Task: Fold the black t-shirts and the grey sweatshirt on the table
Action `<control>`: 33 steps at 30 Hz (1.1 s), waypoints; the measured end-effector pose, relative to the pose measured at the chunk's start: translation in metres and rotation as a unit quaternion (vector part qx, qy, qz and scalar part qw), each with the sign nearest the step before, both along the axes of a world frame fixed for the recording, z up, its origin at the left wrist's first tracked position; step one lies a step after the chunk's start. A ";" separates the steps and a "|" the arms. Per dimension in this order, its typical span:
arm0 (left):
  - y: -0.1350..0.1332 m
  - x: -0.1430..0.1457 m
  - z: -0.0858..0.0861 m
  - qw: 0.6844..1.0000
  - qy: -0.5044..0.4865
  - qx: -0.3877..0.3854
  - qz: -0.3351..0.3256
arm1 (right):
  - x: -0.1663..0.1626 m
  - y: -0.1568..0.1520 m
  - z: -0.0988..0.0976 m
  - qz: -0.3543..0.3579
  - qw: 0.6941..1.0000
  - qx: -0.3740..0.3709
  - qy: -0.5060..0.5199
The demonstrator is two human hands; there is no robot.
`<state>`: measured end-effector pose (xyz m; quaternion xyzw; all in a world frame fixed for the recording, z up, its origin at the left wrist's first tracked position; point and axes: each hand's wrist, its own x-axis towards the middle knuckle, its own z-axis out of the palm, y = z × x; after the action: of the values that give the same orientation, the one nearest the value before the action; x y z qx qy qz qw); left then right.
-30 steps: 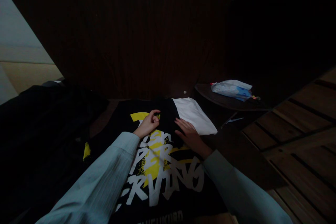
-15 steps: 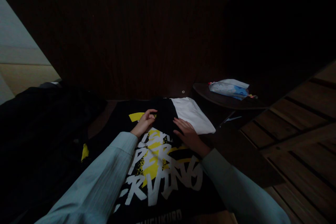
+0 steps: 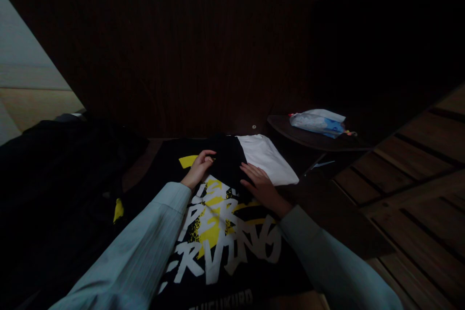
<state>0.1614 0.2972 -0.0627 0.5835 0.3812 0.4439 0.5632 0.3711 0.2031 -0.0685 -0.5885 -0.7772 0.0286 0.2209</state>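
Note:
A black T-shirt (image 3: 218, 271) with large white lettering and yellow print is spread out in front of me. My left hand (image 3: 198, 169) is over its upper part beside a yellow printed patch, fingers loosely bent with gaps between them and nothing visible in them. My right hand (image 3: 259, 185) lies flat over the black cloth with fingers stretched out, close to the white section. That white cloth (image 3: 267, 157) shows at the upper right of the shirt; whether it is a sleeve or a separate garment, I cannot tell.
Dark clothing (image 3: 54, 193) is heaped on the left. A dark wooden panel (image 3: 181, 58) rises behind the shirt. On a rounded shelf (image 3: 283, 131) at right sits a white and blue plastic packet (image 3: 319, 123). Slatted wood (image 3: 417, 193) fills the far right. The light is dim.
My left hand's fingers have shifted very slightly over the cloth. My right hand and the shirt look the same as before.

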 end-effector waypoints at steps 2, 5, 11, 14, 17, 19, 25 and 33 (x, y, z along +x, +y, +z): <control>0.001 0.000 -0.001 1.000 -0.003 -0.006 0.002 | 0.000 0.000 0.000 -0.001 1.000 0.001 0.000; 0.001 0.001 -0.001 1.000 0.004 -0.007 0.009 | -0.001 -0.001 0.001 -0.002 1.000 -0.002 0.000; 0.000 0.002 -0.003 0.999 0.018 0.025 0.009 | -0.002 -0.002 0.001 0.004 1.000 0.004 0.000; -0.001 0.002 -0.004 0.996 0.052 0.057 0.033 | -0.001 -0.002 0.001 0.011 1.000 0.011 -0.003; -0.004 0.002 -0.002 0.992 0.074 0.081 0.059 | 0.000 -0.002 0.000 0.016 1.000 0.012 -0.009; -0.006 0.002 0.001 0.991 0.075 0.089 0.072 | 0.000 -0.002 0.000 0.017 1.000 0.013 -0.011; -0.009 0.002 0.006 0.981 0.135 0.112 0.084 | 0.001 0.001 -0.003 0.010 1.000 0.017 0.000; -0.016 0.000 0.009 0.890 0.328 0.304 0.090 | 0.004 0.004 -0.009 0.010 1.000 0.016 -0.013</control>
<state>0.1616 0.2811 -0.0540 0.8016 0.4418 0.3704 0.1585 0.3751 0.2069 -0.0778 -0.5773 -0.7863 0.0104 0.2198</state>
